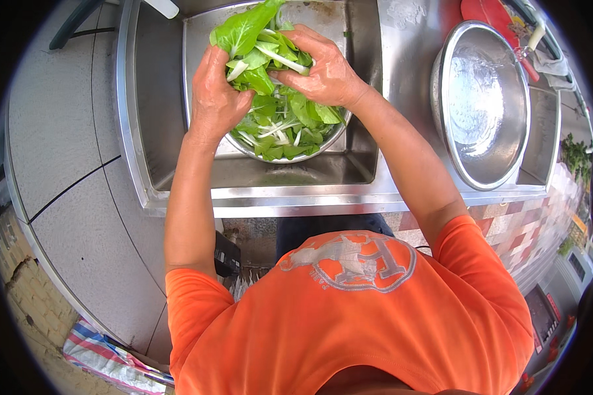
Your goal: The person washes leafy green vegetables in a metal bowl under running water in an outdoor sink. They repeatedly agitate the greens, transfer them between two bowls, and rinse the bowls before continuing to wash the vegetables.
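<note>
My left hand (217, 94) and my right hand (323, 69) are wet and grip a bunch of leafy greens (262, 54) between them. Broad green leaves and white stalks stick out of the bunch. Beneath it, more loose greens (276, 136) fill a round metal bowl (296, 160), of which only the near rim shows clearly. That bowl rests in the basin of a stainless steel sink (160, 98). My hands and the bunch hide its far side.
To the right, a large steel bowl (479, 98) with a shiny, wet-looking inside stands on the sink top. Behind it lies a red object (484, 15). Pale slabs (59, 98) flank the sink on the left, with a striped woven bag (104, 355) below.
</note>
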`<state>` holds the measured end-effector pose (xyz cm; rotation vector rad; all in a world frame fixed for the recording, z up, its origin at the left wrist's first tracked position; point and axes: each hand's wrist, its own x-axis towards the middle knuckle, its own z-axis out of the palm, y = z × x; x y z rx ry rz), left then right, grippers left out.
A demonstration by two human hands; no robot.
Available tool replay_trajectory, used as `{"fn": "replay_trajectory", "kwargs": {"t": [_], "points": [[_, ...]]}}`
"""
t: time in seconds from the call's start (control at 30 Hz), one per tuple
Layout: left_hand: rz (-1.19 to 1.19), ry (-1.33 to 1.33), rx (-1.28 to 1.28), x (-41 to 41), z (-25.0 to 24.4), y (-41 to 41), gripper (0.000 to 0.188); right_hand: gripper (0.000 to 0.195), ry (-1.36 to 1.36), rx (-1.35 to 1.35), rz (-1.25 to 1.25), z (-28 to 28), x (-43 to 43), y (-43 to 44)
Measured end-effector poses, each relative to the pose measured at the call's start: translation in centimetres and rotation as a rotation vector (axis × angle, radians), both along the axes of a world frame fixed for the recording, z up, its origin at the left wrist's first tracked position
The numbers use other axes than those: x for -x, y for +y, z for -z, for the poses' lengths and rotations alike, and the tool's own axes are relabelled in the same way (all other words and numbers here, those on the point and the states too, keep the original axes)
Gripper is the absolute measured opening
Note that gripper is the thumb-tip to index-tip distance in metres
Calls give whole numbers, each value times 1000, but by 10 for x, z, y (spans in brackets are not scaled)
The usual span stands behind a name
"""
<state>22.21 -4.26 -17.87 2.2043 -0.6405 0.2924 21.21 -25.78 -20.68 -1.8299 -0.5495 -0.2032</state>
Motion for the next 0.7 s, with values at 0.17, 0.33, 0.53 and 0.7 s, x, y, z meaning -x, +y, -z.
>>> {"fn": "replay_trajectory", "kwargs": {"t": [0.17,0.33,0.53,0.7], "points": [[-45,-28,20,12,-13,-2,62,50,-20,24,-4,-15,0,4],[-137,67,-78,22,-3,-1,47,46,80,-55,1,5,11,14],[-89,134,67,32,-32,-62,41,44,338,-210,141,-37,44,-25],[134,63,171,43,-95,-175,45,52,229,-122,411,-113,95,-137]]}}
